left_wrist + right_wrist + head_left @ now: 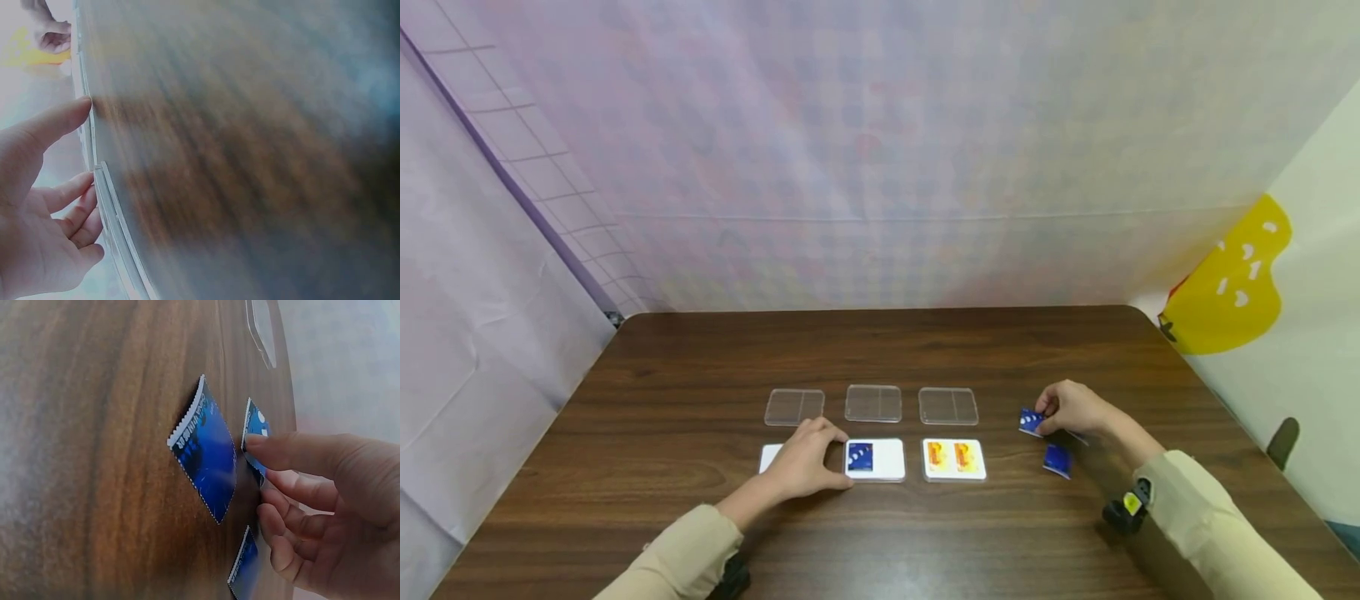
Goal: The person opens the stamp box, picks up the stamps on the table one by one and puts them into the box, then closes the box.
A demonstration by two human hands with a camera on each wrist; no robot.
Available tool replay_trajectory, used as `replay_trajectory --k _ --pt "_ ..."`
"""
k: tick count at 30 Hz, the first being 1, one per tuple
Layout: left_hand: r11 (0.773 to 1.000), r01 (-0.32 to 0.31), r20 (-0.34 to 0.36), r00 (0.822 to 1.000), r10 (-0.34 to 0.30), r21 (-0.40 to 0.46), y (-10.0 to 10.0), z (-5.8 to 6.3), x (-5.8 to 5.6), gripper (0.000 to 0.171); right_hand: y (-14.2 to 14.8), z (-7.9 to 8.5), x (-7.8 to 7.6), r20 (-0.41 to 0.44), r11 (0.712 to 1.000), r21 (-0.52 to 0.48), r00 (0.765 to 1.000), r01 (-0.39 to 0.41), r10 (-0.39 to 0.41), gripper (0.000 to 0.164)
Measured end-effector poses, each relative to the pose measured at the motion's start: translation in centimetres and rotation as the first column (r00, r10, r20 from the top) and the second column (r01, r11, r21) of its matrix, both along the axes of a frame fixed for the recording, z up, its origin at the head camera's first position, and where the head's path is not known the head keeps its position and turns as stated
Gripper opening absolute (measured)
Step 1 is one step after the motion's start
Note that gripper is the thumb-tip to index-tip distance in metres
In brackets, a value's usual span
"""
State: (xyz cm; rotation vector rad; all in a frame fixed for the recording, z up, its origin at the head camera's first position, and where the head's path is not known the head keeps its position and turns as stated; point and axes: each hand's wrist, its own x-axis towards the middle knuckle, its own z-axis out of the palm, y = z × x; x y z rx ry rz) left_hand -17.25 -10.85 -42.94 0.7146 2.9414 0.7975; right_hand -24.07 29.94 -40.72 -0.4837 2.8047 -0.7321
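Note:
My left hand point(805, 458) spans the left end of the middle white box point(889, 460), thumb at its near edge and index finger at its far edge. One blue sachet point(860, 457) lies in that box's left half. My right hand point(1078, 408) pinches a small blue square sachet point(1030, 421) between thumb and fingers at the table's right side. Beside it lies another blue sachet with a serrated edge point(206, 456). A third blue sachet point(245, 565) shows below the fingers in the right wrist view.
A white box point(953, 460) with two yellow-orange packets stands to the right. Another white box point(770, 456) is partly hidden behind my left hand. Three clear lids point(795, 407) point(873, 403) point(948, 406) lie in a row behind the boxes on the brown table point(880, 350).

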Motion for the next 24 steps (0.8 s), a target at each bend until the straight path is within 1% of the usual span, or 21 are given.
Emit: replay_trajectory --k 2,8,15,18,24 --pt "1.0 0.001 -0.003 1.0 -0.001 -0.001 0.0 0.0 0.0 0.058 0.0 0.1 0.0 -0.01 1.0 0.004 1.0 -0.012 0.012 0.028" --pt "1.0 0.004 -0.009 1.0 -0.004 0.0 0.0 0.1 0.1 0.058 -0.5 0.1 0.4 -0.017 1.0 -0.015 1.0 -0.016 0.016 0.025" --pt "1.0 0.011 -0.011 1.0 -0.011 0.004 0.0 0.0 0.1 0.057 -0.6 -0.2 0.7 -0.027 0.999 -0.03 0.999 0.025 -0.026 0.025" --pt "1.0 0.017 -0.009 1.0 -0.017 0.008 0.0 0.0 0.1 0.057 -0.4 -0.4 1.0 -0.045 0.998 -0.045 0.998 0.044 -0.046 0.026" --pt "1.0 0.003 0.0 1.0 -0.003 0.003 0.0 0.0 0.0 0.058 -0.4 -0.4 1.3 -0.073 0.995 -0.05 0.993 0.087 -0.09 0.03"
